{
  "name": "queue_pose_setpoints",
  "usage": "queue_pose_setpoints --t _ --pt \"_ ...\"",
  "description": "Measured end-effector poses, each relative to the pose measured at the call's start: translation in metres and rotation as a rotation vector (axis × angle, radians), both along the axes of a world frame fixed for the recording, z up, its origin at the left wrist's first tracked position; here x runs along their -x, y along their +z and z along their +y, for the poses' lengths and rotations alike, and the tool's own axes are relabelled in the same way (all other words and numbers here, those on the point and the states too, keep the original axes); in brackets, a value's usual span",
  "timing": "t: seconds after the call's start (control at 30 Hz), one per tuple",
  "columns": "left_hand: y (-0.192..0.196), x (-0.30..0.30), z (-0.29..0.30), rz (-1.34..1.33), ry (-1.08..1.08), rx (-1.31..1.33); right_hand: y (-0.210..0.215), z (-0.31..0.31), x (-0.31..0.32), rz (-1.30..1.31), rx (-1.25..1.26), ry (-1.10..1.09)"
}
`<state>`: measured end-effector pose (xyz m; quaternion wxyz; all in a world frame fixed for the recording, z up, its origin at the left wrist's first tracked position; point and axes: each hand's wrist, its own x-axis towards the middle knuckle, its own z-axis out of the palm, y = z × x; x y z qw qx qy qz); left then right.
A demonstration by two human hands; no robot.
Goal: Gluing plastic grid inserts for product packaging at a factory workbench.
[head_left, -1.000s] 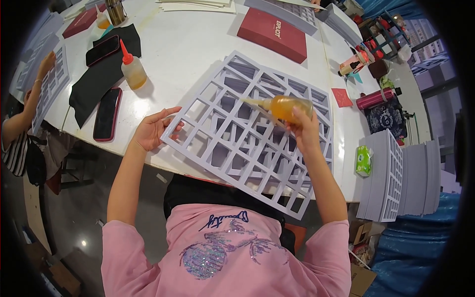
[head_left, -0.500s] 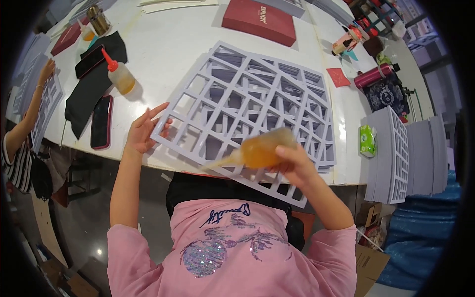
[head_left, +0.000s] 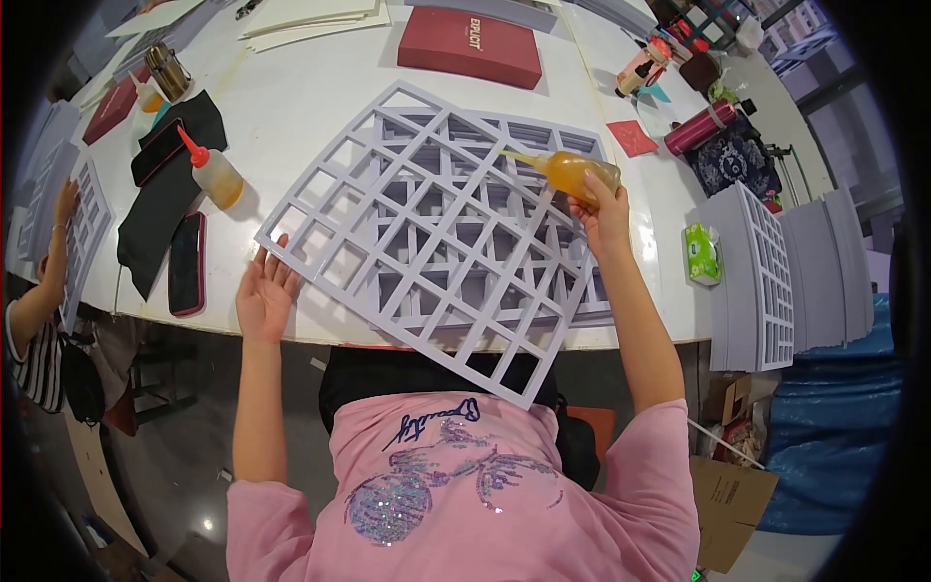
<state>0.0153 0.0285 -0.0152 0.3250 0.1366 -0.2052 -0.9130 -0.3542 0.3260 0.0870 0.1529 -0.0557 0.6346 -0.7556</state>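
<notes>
My right hand (head_left: 603,218) is closed round a soft squeeze bottle (head_left: 572,177) of amber liquid, held tilted with its thin nozzle pointing left over the upper part of a pale grey lattice grid (head_left: 402,315). This grid lies skewed on a stack of similar grids (head_left: 599,155), its near corner sticking out past the table edge. At its left corner my left hand (head_left: 267,296) is turned palm up, fingers stretched out and touching the rim. A second squeeze bottle (head_left: 218,181) with a red nozzle leans further left.
Two phones (head_left: 187,262) and black cloth pieces (head_left: 155,218) lie at the left of the white table (head_left: 320,73). A red box (head_left: 470,46) sits at the back. To the right are a tissue pack (head_left: 702,254), stacked grids (head_left: 766,276) and a pink flask (head_left: 700,128). Another person's arm (head_left: 56,252) works far left.
My right hand has carried the bottle up and away from the near edge toward the grid's far side. The grid has turned slightly, and my left hand has opened flatter, palm up.
</notes>
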Motion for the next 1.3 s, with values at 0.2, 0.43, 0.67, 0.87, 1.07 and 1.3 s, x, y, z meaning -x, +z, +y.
queue_pose_setpoints --t 0.2,0.43,0.67,0.87,1.07,1.3 --pt "0.001 -0.011 0.018 -0.148 -0.014 0.199 0.014 0.013 -0.077 -0.094 -0.033 0.247" --pt "0.01 -0.005 0.017 -0.301 -0.095 0.228 0.014 0.03 -0.168 -0.15 -0.116 0.493" --pt "0.015 0.007 0.008 -0.311 -0.092 0.337 0.02 0.056 -0.139 -0.496 0.075 0.51" --pt "0.017 0.057 -0.022 -0.263 0.032 0.335 0.02 0.076 -0.045 -0.186 0.137 0.04" --pt "-0.004 0.058 -0.035 -0.163 -0.06 0.185 0.008 0.085 0.006 -0.059 0.025 -0.152" --pt "-0.018 0.053 -0.04 -0.136 -0.064 0.21 0.007 0.092 -0.028 -0.064 -0.066 -0.123"
